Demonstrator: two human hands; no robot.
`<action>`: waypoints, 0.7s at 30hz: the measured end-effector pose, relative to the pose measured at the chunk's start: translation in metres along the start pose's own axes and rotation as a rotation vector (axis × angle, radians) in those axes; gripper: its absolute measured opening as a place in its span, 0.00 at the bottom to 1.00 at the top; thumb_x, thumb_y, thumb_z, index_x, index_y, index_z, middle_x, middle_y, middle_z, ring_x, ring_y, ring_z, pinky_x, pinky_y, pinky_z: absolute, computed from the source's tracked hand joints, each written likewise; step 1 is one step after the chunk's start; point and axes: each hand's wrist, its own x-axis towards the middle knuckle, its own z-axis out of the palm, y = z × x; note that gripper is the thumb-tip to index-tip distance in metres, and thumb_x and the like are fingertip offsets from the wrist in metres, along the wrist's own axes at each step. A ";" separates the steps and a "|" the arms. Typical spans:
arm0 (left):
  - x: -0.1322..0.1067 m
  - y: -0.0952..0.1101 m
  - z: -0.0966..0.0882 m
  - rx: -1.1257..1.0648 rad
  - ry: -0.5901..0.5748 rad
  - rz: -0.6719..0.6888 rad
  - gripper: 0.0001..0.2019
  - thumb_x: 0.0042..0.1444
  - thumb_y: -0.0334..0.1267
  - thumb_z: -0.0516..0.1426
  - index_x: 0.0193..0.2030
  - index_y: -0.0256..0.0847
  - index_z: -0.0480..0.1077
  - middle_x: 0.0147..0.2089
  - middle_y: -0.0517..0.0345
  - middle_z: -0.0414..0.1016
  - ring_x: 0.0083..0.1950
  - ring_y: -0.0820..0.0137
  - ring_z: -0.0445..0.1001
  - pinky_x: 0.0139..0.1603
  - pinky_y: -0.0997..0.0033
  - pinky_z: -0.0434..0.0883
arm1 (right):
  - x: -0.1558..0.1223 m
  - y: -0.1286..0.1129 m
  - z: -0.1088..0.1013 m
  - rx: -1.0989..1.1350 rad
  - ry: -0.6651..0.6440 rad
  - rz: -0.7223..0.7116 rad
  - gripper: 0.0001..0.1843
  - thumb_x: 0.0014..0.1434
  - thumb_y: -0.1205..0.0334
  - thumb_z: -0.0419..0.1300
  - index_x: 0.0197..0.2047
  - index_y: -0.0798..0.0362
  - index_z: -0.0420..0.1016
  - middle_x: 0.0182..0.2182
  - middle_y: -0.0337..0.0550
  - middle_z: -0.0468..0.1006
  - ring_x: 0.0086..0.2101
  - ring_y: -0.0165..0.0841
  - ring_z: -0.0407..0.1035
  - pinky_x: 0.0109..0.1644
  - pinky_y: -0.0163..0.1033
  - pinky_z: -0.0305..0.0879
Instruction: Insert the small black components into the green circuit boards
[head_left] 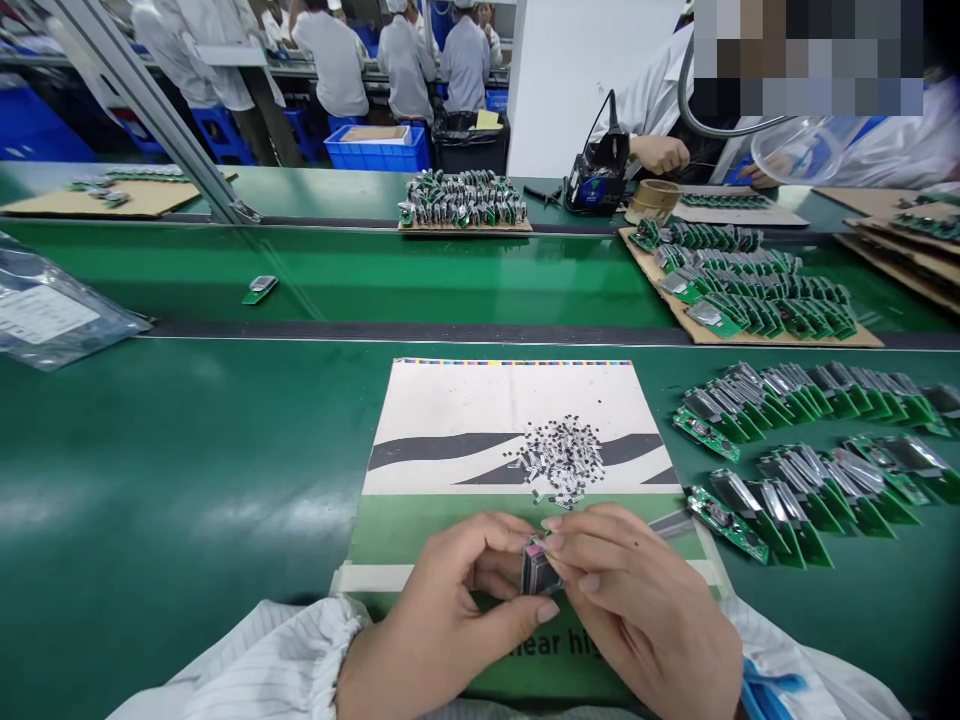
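Low in the middle of the head view, my left hand is closed around a small circuit board with a dark, flat block on it, tilted up on edge. The fingertips of my right hand are pinched together at the board's upper right edge; what lies between them is hidden. Behind the right knuckles a thin grey strip sticks out, and I cannot tell whether the hand holds it. Just beyond both hands, a pile of tiny black and silver parts lies on a printed cardboard sheet.
Rows of green circuit boards lean on the green table at right. More boards fill a cardboard tray beyond. A single board lies at left, near a plastic bag. A metal post slants across. A co-worker's hand is opposite.
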 end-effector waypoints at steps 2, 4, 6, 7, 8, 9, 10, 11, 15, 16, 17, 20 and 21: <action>0.000 -0.001 -0.001 0.002 -0.009 0.012 0.10 0.50 0.30 0.64 0.38 0.43 0.70 0.44 0.56 0.74 0.37 0.73 0.75 0.33 0.81 0.74 | 0.004 -0.001 0.000 -0.016 0.023 -0.056 0.10 0.63 0.73 0.54 0.35 0.48 0.66 0.32 0.40 0.79 0.36 0.35 0.75 0.39 0.42 0.71; -0.001 -0.003 -0.001 0.001 -0.023 0.023 0.10 0.50 0.29 0.64 0.38 0.43 0.70 0.44 0.57 0.74 0.37 0.74 0.76 0.33 0.82 0.74 | 0.007 -0.002 -0.001 -0.041 0.028 -0.137 0.11 0.63 0.75 0.53 0.33 0.49 0.64 0.30 0.39 0.79 0.35 0.33 0.75 0.39 0.41 0.72; -0.002 -0.005 -0.002 -0.009 -0.028 0.035 0.11 0.50 0.29 0.64 0.38 0.44 0.69 0.44 0.57 0.73 0.37 0.74 0.76 0.33 0.82 0.74 | 0.010 -0.003 -0.002 -0.053 0.025 -0.177 0.11 0.63 0.75 0.52 0.33 0.49 0.63 0.29 0.39 0.78 0.35 0.32 0.75 0.39 0.40 0.72; -0.002 -0.006 -0.002 -0.016 -0.027 0.041 0.11 0.50 0.29 0.64 0.39 0.44 0.69 0.44 0.57 0.73 0.38 0.74 0.76 0.33 0.82 0.74 | 0.011 -0.003 -0.002 -0.057 0.018 -0.184 0.11 0.63 0.75 0.53 0.33 0.49 0.63 0.28 0.38 0.78 0.35 0.32 0.75 0.38 0.39 0.72; -0.002 -0.006 -0.002 -0.020 -0.024 0.045 0.11 0.50 0.29 0.64 0.39 0.44 0.69 0.44 0.57 0.73 0.39 0.73 0.76 0.33 0.82 0.74 | 0.012 -0.003 -0.002 -0.062 0.012 -0.190 0.11 0.63 0.75 0.53 0.33 0.50 0.63 0.28 0.38 0.78 0.34 0.32 0.75 0.38 0.39 0.72; -0.002 -0.006 -0.002 -0.019 -0.019 0.048 0.11 0.50 0.29 0.64 0.39 0.45 0.69 0.45 0.58 0.73 0.39 0.73 0.76 0.34 0.82 0.75 | 0.012 -0.002 -0.003 -0.067 0.011 -0.195 0.11 0.63 0.76 0.53 0.33 0.50 0.63 0.28 0.38 0.78 0.34 0.32 0.75 0.38 0.39 0.72; -0.002 -0.006 -0.002 -0.013 -0.014 0.050 0.11 0.51 0.29 0.63 0.39 0.45 0.69 0.45 0.58 0.73 0.40 0.73 0.75 0.34 0.81 0.75 | 0.013 -0.002 -0.003 -0.071 0.009 -0.202 0.11 0.62 0.76 0.53 0.34 0.50 0.63 0.28 0.38 0.78 0.35 0.32 0.75 0.38 0.39 0.72; -0.001 -0.006 -0.002 -0.002 -0.011 0.052 0.11 0.51 0.29 0.63 0.39 0.45 0.69 0.45 0.58 0.73 0.40 0.73 0.75 0.35 0.80 0.75 | 0.013 -0.002 -0.003 -0.075 0.008 -0.208 0.11 0.62 0.76 0.54 0.35 0.50 0.64 0.28 0.39 0.78 0.35 0.33 0.75 0.37 0.38 0.72; 0.000 -0.004 -0.003 0.049 -0.010 0.056 0.11 0.51 0.30 0.64 0.40 0.44 0.70 0.44 0.56 0.74 0.38 0.72 0.75 0.34 0.79 0.76 | 0.011 -0.002 -0.003 -0.064 0.007 -0.200 0.12 0.60 0.78 0.54 0.41 0.50 0.65 0.31 0.41 0.79 0.38 0.34 0.75 0.37 0.39 0.72; 0.001 -0.003 -0.003 0.059 -0.018 0.049 0.10 0.51 0.31 0.63 0.40 0.44 0.70 0.43 0.55 0.74 0.38 0.71 0.76 0.33 0.78 0.76 | 0.009 -0.002 -0.002 -0.043 0.008 -0.179 0.14 0.60 0.78 0.54 0.42 0.49 0.64 0.32 0.41 0.79 0.39 0.35 0.74 0.38 0.39 0.73; 0.001 -0.003 -0.003 0.064 -0.023 0.041 0.09 0.52 0.32 0.63 0.40 0.43 0.71 0.43 0.54 0.74 0.37 0.70 0.76 0.33 0.77 0.76 | 0.008 -0.002 -0.002 -0.005 0.011 -0.149 0.15 0.59 0.79 0.55 0.43 0.49 0.64 0.33 0.42 0.78 0.40 0.35 0.74 0.39 0.40 0.73; 0.001 -0.002 -0.004 0.063 -0.027 0.027 0.08 0.52 0.32 0.63 0.39 0.43 0.71 0.43 0.54 0.75 0.37 0.70 0.76 0.33 0.77 0.76 | 0.003 -0.001 -0.001 0.163 0.032 -0.038 0.20 0.57 0.80 0.55 0.47 0.48 0.63 0.37 0.44 0.77 0.43 0.36 0.72 0.41 0.42 0.74; 0.001 -0.002 -0.004 0.062 -0.020 0.029 0.09 0.52 0.32 0.63 0.39 0.43 0.71 0.44 0.54 0.75 0.37 0.71 0.76 0.34 0.77 0.76 | 0.001 -0.001 -0.001 0.208 0.040 -0.007 0.20 0.56 0.80 0.55 0.48 0.48 0.63 0.38 0.44 0.76 0.43 0.36 0.71 0.41 0.42 0.74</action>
